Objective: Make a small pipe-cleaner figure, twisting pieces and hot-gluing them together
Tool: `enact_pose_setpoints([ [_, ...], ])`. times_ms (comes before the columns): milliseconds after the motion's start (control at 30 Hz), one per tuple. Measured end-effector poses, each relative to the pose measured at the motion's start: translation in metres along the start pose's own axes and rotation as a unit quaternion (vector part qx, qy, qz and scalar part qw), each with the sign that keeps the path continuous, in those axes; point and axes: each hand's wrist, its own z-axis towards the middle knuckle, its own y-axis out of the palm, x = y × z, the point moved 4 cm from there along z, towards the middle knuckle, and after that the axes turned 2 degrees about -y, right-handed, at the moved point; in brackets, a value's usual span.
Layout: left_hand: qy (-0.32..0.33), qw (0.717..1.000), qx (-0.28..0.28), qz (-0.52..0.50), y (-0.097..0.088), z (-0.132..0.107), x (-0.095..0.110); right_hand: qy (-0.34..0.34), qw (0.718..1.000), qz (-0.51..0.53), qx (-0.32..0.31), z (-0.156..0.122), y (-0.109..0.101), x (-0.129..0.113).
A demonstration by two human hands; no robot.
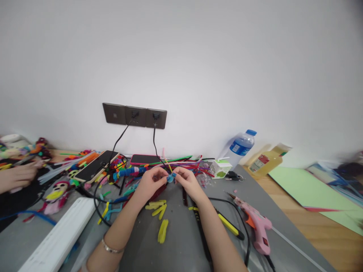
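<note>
My left hand [150, 180] and my right hand [187, 182] meet above the grey table [181, 241], fingers pinched together on a small light-blue piece [170, 178] with a thin yellow pipe cleaner [168, 164] rising from it. Several short yellow pipe-cleaner pieces [159, 211] lie on the table just below my hands. A bracelet sits on my left wrist.
A pink glue gun [256, 223] and a yellow-black tool [229, 226] lie at right. A heap of coloured pipe cleaners [176, 163], two phones [96, 165], a water bottle [241, 147] and a small carton [220, 168] line the wall. Another person's hand [17, 176] works at far left.
</note>
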Motion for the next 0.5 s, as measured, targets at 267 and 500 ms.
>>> enact_pose_setpoints([
  [267, 0.017, 1.0, -0.018, 0.009, -0.0006, -0.0005, 0.0037, 0.005, 1.0, -0.001, -0.003, -0.0014, 0.0011, -0.0027],
  [500, 0.021, 0.999, -0.022, 0.044, -0.0013, -0.0005, 0.0043, 0.007, 1.0, 0.011, -0.005, -0.002, 0.0022, -0.0031],
])
